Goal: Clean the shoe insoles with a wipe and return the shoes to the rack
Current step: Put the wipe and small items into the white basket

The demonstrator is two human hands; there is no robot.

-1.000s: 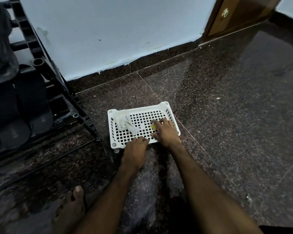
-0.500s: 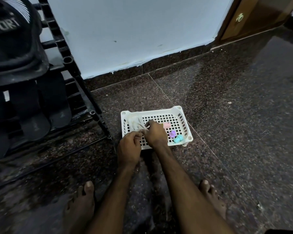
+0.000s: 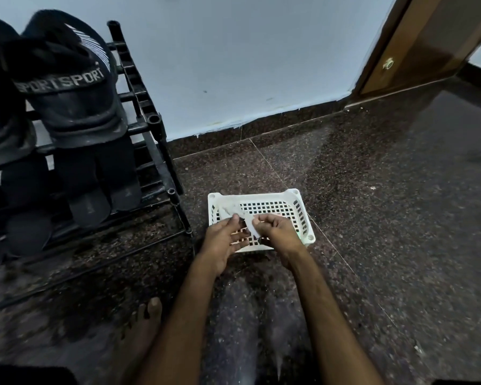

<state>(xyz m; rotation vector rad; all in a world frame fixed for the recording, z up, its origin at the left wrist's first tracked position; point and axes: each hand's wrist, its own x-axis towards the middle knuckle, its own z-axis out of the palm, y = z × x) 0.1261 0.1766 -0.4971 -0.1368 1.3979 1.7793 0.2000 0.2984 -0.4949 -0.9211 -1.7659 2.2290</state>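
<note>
Wipe (image 3: 252, 229) pinched in right hand (image 3: 279, 232); left hand (image 3: 224, 243) just beside.

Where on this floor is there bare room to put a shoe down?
Bare: the wide floor right of the white basket, up to the door, and the strip between basket and wall. Crowded: over the basket, where left hand and right hand meet at a wipe, and beside the shoe rack.

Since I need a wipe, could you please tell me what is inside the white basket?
A crumpled white wipe lies in the back-left corner of the basket. The right hand pinches another white piece. That hand and the left hand cover the front, hiding anything beneath.
</note>
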